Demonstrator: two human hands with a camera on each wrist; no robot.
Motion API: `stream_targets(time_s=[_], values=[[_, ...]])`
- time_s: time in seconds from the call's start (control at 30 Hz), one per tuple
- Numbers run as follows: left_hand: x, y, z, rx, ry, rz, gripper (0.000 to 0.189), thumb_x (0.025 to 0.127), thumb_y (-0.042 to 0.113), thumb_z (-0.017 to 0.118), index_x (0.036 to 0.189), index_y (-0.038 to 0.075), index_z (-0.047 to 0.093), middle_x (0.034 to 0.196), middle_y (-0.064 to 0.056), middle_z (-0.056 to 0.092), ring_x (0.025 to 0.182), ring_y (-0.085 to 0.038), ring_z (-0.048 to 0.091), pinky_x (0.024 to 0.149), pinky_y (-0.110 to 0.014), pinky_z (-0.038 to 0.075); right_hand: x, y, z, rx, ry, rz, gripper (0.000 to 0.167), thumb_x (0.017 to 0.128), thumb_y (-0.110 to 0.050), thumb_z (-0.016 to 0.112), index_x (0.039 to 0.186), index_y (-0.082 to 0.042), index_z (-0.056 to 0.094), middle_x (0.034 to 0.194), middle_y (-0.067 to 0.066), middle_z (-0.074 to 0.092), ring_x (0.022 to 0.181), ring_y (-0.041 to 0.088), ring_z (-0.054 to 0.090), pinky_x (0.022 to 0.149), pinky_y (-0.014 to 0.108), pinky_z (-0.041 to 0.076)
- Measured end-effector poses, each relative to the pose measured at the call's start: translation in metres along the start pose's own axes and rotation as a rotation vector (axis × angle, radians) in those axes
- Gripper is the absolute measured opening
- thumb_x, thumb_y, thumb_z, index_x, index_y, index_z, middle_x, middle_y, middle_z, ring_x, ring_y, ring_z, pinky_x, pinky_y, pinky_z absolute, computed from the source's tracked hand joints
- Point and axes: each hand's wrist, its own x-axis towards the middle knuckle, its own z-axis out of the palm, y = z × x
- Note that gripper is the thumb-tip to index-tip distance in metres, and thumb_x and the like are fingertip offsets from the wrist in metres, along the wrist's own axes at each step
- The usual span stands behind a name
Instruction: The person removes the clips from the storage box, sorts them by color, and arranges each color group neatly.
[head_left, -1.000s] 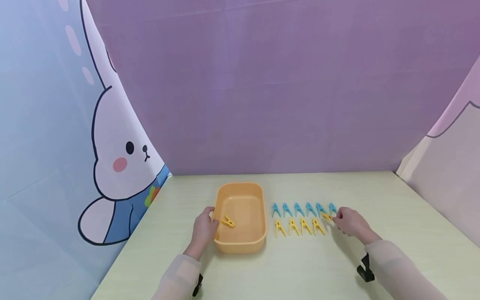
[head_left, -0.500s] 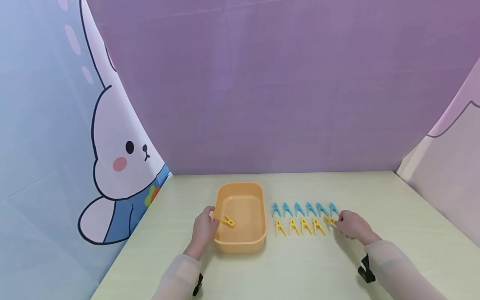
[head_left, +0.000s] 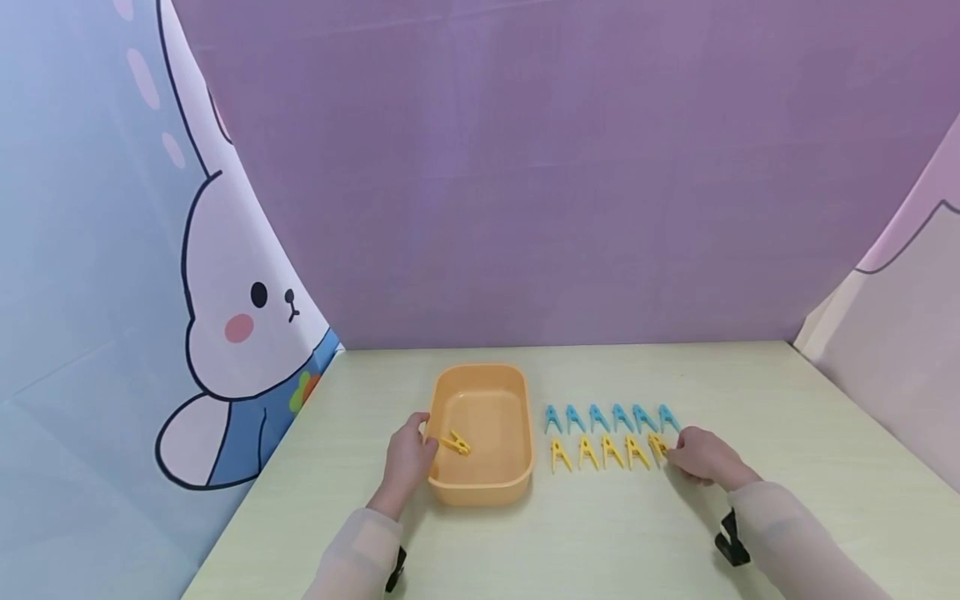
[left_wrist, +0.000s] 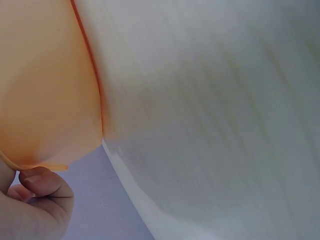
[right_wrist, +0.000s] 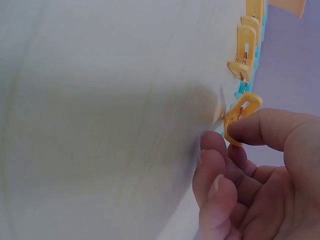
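Note:
My left hand (head_left: 409, 457) grips the left rim of an orange plastic basin (head_left: 483, 496), thumb over the edge; the left wrist view shows bent fingers (left_wrist: 47, 182) at that rim. Inside the basin lies a yellow clothespin (head_left: 456, 443). With thumb and forefinger, my right hand (head_left: 708, 458) pinches another yellow clothespin (right_wrist: 243, 112) at the right end of a yellow row. The other fingers of that hand curl loosely below. More yellow clothespins (head_left: 588, 454) stand in line to its left, and a row of blue clothespins (head_left: 597, 418) runs just behind them.
Everything rests on a pale wood-grain table (head_left: 600, 542). A purple cloth backdrop (head_left: 525, 183) rises at the table's far edge. To the left hangs a blue panel with a printed rabbit (head_left: 232, 333), and a light panel (head_left: 892, 350) stands at the right.
My right hand has drawn slightly toward me, and its yellow clothespin has turned from lying sideways by the blue row to nearly in line with the yellow row. The left hand stays put.

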Motion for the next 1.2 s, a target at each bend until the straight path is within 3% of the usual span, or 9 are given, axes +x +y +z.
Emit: stream_targets(time_s=[0.2, 0.43, 0.73, 1.2], values=[[-0.0013, 0.0012, -0.0001, -0.009, 0.006, 0.002, 0.042, 0.079, -0.002, 0.054, 0.120, -0.006, 0.051, 0.061, -0.003, 0.043, 0.047, -0.011, 0.038, 0.043, -0.025, 0.035, 0.0017, 0.0003, 0.0016, -0.011, -0.022, 0.018, 0.018, 0.086, -0.017, 0.053, 0.083, 0.000, 0.050, 0.062, 0.005, 0.050, 0.053, 0.015, 0.046, 0.049, 0.024, 0.037], [-0.0059, 0.0027, -0.0021, -0.025, 0.049, 0.071, 0.039, 0.076, -0.003, 0.053, 0.114, -0.009, 0.052, 0.058, -0.002, 0.040, 0.045, -0.010, 0.036, 0.041, -0.025, 0.034, 0.0025, 0.0003, 0.0025, -0.004, -0.028, 0.025, 0.017, 0.086, -0.017, 0.054, 0.082, -0.001, 0.050, 0.062, 0.005, 0.050, 0.052, 0.016, 0.046, 0.048, 0.025, 0.038], [-0.0004, -0.0007, 0.0004, -0.001, 0.001, -0.012, 0.042, 0.079, -0.002, 0.054, 0.120, -0.005, 0.051, 0.061, -0.002, 0.042, 0.048, -0.012, 0.038, 0.043, -0.026, 0.035, 0.0030, 0.0003, 0.0028, 0.003, -0.029, 0.027, 0.019, 0.087, -0.017, 0.055, 0.084, 0.001, 0.051, 0.064, 0.006, 0.050, 0.054, 0.017, 0.047, 0.050, 0.025, 0.039], [-0.0008, 0.0020, -0.0015, -0.013, -0.010, -0.021, 0.043, 0.079, -0.002, 0.054, 0.122, -0.005, 0.050, 0.060, -0.002, 0.040, 0.047, -0.011, 0.037, 0.043, -0.026, 0.035, 0.0042, 0.0022, 0.0030, -0.008, -0.035, 0.011, 0.018, 0.085, -0.017, 0.056, 0.084, 0.000, 0.051, 0.063, 0.005, 0.050, 0.053, 0.016, 0.046, 0.049, 0.025, 0.037]])
